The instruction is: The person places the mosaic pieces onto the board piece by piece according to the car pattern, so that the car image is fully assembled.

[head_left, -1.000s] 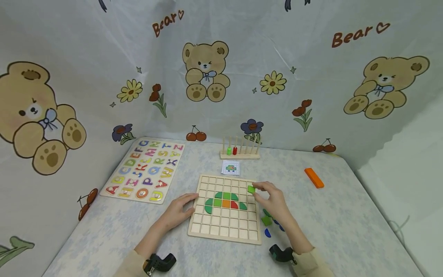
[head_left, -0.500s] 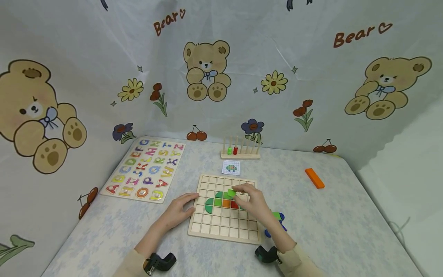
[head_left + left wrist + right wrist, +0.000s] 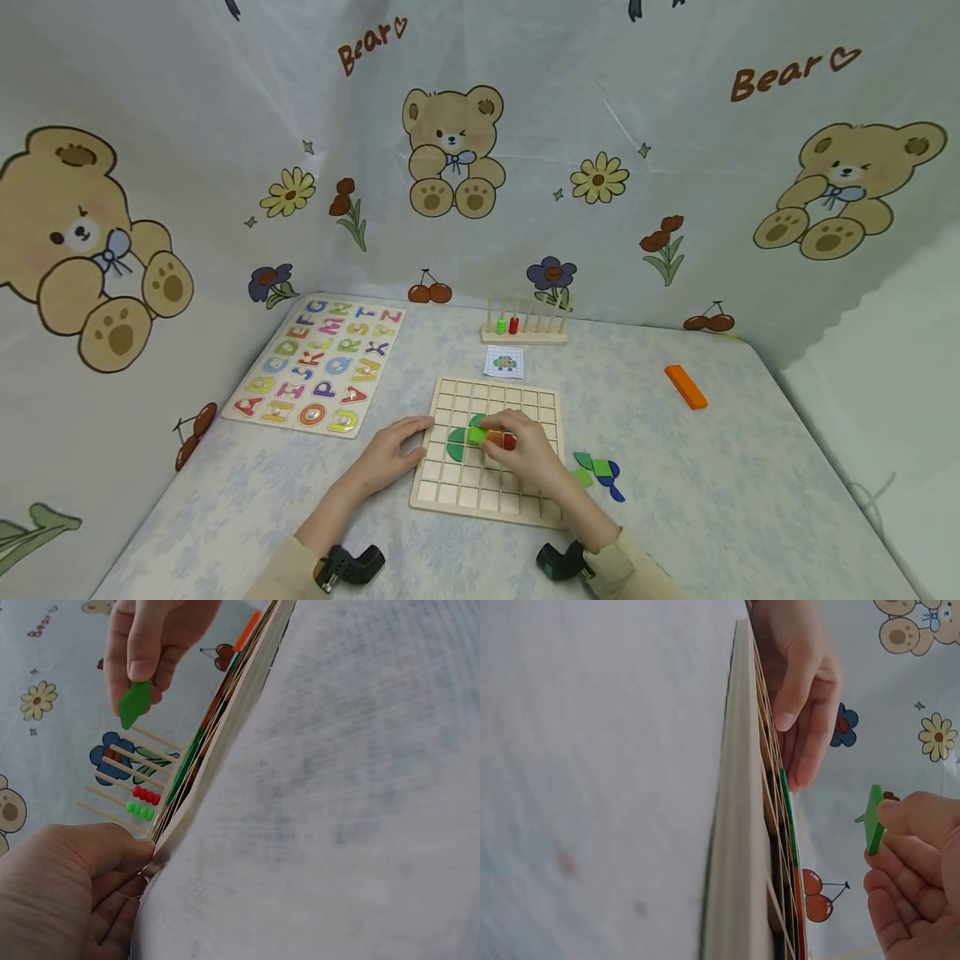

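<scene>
A wooden grid board (image 3: 461, 497) lies on the table. My left hand (image 3: 386, 452) touches its left edge, fingers fairly straight and thumb spread apart. Above the board my right hand (image 3: 531, 454) pinches a green square tile (image 3: 477, 436) between thumb and fingertips. Both wrist views show that tile (image 3: 874, 817) raised off the board and tilted. On the grid lie green curved tiles (image 3: 455, 447), an orange tile (image 3: 493, 438) and a red curved tile (image 3: 510, 442). My right hand hides other tiles on the right.
Loose green tiles (image 3: 602, 468) and blue tiles (image 3: 617, 493) lie right of the board. A pattern card (image 3: 504, 362) and a peg stand (image 3: 525, 338) are behind it. An alphabet board (image 3: 318, 367) lies at left, an orange bar (image 3: 686, 387) at right.
My right hand has carried the green square tile leftward from the board's upper right side to over the laid tiles. My left hand has stayed at the left edge.
</scene>
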The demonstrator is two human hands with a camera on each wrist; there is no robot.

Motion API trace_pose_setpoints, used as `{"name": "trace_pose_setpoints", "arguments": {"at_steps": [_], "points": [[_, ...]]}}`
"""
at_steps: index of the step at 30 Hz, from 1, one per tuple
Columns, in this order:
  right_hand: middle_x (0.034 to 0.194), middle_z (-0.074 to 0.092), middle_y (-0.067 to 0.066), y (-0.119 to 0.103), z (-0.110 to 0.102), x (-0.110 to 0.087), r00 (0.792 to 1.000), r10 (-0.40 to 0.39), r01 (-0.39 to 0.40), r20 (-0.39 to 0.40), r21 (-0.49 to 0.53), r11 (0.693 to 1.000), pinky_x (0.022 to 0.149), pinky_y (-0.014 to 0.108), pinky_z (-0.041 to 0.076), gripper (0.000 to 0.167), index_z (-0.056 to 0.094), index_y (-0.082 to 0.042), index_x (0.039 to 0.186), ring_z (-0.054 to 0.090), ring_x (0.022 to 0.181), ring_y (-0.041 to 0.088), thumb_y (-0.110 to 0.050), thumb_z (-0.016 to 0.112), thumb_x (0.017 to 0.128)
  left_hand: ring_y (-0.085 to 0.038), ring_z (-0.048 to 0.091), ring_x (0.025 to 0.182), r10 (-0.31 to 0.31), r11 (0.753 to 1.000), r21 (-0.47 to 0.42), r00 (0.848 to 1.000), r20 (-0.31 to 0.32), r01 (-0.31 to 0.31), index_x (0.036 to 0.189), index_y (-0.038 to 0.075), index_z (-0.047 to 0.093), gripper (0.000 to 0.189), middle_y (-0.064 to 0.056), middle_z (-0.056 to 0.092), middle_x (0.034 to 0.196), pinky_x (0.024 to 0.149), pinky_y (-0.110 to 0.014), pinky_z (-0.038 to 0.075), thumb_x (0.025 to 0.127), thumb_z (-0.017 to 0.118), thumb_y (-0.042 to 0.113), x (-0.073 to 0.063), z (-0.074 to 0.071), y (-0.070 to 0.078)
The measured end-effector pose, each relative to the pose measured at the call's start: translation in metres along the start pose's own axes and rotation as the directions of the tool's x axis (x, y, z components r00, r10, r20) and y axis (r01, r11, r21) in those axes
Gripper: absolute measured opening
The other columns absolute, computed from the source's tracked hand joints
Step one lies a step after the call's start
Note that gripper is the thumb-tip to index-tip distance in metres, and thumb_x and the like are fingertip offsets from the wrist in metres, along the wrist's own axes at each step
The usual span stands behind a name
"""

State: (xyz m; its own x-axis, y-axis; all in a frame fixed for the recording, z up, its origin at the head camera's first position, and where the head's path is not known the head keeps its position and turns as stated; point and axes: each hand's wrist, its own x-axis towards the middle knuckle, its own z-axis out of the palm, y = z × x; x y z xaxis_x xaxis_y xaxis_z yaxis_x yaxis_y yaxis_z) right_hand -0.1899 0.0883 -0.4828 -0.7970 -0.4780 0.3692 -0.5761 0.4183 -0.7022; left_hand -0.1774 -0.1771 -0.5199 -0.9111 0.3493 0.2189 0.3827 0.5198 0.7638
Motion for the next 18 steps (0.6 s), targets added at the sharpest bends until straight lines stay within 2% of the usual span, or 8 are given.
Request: {"name": "trace_pose_setpoints", "arguments": {"at_steps": [4,11,18], "points": [[0.108,0.064,-0.001,0.002,0.005,-0.001,1.000,0.015,-0.016,0.014,0.014,1.000,0.077,0.038,0.054,0.025,0.068,-0.008,0.109,0.059,0.098,0.020,-0.011,0.071,0.084,-0.027,0.043,0.127,-0.007,1.000,-0.008,1.000,-0.004,0.007,0.132,0.003,0.055,0.044,-0.009,0.052,0.133,0.104,-0.045,0.035,0.089,0.065,0.009,0.000,0.000,0.001],[0.109,0.064,-0.001,0.005,0.014,-0.005,0.999,0.034,-0.034,0.026,-0.024,0.999,0.084,0.032,0.051,0.026,0.069,-0.008,0.108,0.057,0.103,0.017,-0.012,0.073,0.083,-0.027,0.043,0.128,-0.029,1.000,-0.006,1.000,0.000,0.029,0.132,0.004,0.055,0.045,-0.009,0.052,0.134,0.105,-0.044,0.034,0.088,0.065,0.008,0.000,0.000,0.003],[0.105,0.064,0.001,0.011,0.022,-0.009,0.998,-0.052,0.053,0.023,-0.079,0.995,0.081,0.029,0.051,0.025,0.069,-0.007,0.106,0.057,0.099,0.016,-0.009,0.074,0.081,-0.026,0.042,0.128,-0.025,1.000,-0.007,1.000,0.011,0.025,0.133,0.005,0.054,0.046,-0.008,0.051,0.134,0.106,-0.043,0.033,0.088,0.065,0.008,-0.001,-0.001,0.003]]}}
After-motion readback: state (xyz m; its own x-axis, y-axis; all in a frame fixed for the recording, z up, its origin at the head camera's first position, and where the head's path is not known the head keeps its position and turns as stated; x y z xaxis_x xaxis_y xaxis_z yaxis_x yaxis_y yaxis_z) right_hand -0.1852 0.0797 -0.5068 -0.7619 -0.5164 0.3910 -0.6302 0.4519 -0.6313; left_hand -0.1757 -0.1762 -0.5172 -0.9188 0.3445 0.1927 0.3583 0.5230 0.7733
